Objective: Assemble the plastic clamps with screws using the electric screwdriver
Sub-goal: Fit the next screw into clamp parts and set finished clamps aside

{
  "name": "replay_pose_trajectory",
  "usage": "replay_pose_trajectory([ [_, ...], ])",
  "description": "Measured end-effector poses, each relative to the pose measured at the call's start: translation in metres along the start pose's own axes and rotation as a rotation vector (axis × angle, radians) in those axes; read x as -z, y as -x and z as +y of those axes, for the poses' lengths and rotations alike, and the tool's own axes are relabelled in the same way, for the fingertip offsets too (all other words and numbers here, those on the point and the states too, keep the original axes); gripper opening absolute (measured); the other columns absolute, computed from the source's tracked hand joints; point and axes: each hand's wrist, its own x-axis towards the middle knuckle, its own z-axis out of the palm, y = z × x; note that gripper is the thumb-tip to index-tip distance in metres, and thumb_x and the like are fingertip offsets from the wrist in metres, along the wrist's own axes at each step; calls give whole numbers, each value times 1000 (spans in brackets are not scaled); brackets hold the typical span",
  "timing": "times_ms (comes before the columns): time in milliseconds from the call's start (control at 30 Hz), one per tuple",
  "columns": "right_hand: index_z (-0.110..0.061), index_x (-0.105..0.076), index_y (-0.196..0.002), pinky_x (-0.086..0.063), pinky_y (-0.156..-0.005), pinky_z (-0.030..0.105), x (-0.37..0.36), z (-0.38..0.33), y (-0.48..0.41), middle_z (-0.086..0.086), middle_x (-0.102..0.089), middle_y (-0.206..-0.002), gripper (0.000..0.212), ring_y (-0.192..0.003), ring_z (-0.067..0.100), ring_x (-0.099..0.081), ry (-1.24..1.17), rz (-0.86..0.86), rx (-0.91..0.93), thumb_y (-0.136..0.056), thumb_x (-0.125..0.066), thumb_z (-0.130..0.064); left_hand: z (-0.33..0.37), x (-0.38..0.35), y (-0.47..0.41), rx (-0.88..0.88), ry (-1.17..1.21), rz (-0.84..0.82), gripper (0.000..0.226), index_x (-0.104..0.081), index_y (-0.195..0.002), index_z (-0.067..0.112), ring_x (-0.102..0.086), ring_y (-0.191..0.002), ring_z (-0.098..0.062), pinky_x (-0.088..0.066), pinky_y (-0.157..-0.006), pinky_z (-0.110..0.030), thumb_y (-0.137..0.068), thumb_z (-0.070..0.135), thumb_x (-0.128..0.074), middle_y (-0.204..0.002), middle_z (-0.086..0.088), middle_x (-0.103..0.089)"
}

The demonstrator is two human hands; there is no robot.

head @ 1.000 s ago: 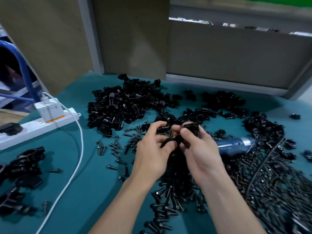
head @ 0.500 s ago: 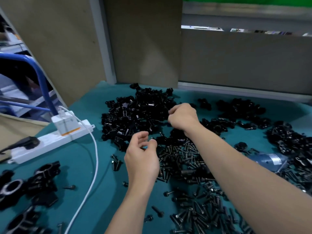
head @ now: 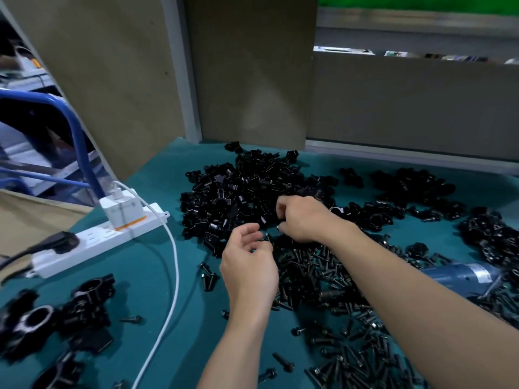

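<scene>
done: few assembled clamps [head: 92,290] | to do: big clamp pile [head: 238,192] — screws [head: 317,272] loose | left hand [head: 248,266] likely pinches a screw [head: 265,237] | right hand [head: 304,219]: grip unclear

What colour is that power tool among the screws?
Blue with a silvery band: the electric screwdriver, head view.

Glossy black moulded-plastic clamp pieces [head: 238,192] are glinting before me, while the dark metal screws [head: 314,262] are showing a duller sheen. The teal table covering [head: 134,290] is looking like matt, soft cloth; the white power strip [head: 92,238] is showing smooth plastic, the blue cylindrical electric screwdriver [head: 460,276] a satin metallic finish.
</scene>
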Motion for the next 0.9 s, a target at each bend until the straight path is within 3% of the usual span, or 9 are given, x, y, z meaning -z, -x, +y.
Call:
replay_pose_trajectory([
  [167,-35,-66,-111,-46,-74,28,11,-2,20,-6,-65,-118,26,-93,15,-60,-80,-190,57,-87,-76,-40,2,4,0,37,26,4,32,-68,-97,40,-67,-79,3,-47,-69,-22,-90,9,-65,-90,24,-72],
  [267,-37,-63,-129,-56,-75,30,10,8,35,0,-59,-133,52,-95,17,-64,35,-180,7,-86,-75,-12,2,5,-1,40,44,-13,35,-68,-98,41,-67,-78,5,-47,-68,-21,-91,7,-65,-89,28,-72],
  [400,-31,-77,-101,-58,-61,22,-1,20,42,-1,-73,-111,44,-77,15,-70,-97,107,-33,-90,-61,8,2,5,0,31,50,-17,35,-68,-98,41,-69,-82,-2,-49,-71,-25,-92,7,-63,-89,27,-72],
  [500,-36,-71,-74,-44,-44,6,-6,33,48,-14,-72,-82,38,-60,1,-65,-318,350,-80,-89,-73,-1,1,4,0,0,30,-17,35,-67,-99,41,-68,-80,-5,-48,-69,-25,-93,7,-63,-90,31,-70],
  [567,-38,-72,-69,-45,-50,3,-9,39,52,-21,-71,-77,45,-67,-6,-67,-570,473,-140,-83,-77,4,1,3,0,-29,0,-8,34,-68,-100,40,-67,-75,-1,-47,-64,-18,-94,7,-63,-89,25,-72],
  [667,-32,-78,-71,-61,-69,21,-11,43,56,-11,-78,-83,59,-88,2,-73,-1022,520,-260,-72,-68,26,3,2,3,-85,-43,-23,37,-68,-101,39,-64,-80,9,-45,-56,-7,-94,3,-61,-91,17,-72],
  [733,-24,-78,-71,-62,-73,27,-7,47,60,-4,-79,-88,55,-91,10,-75,-1175,569,-302,-70,-66,30,4,2,7,-147,-82,-73,39,-68,-104,38,-63,-84,11,-44,-60,-2,-94,0,-61,-94,17,-71],
  [833,-19,-79,-81,-56,-76,20,3,49,75,0,-80,-94,46,-94,9,-74,-1398,591,-246,-74,-71,25,7,3,15,-315,-143,-240,48,-64,-113,46,-63,-96,7,-47,-76,-6,-94,2,-64,-100,24,-69],
  [900,-15,-78,-86,-53,-65,17,3,48,95,2,-79,-89,41,-83,10,-73,-1602,522,-170,-78,-67,25,9,-1,23,-432,-162,-376,55,-57,-126,57,-64,-103,3,-51,-85,-14,-96,12,-67,-110,31,-66],
])
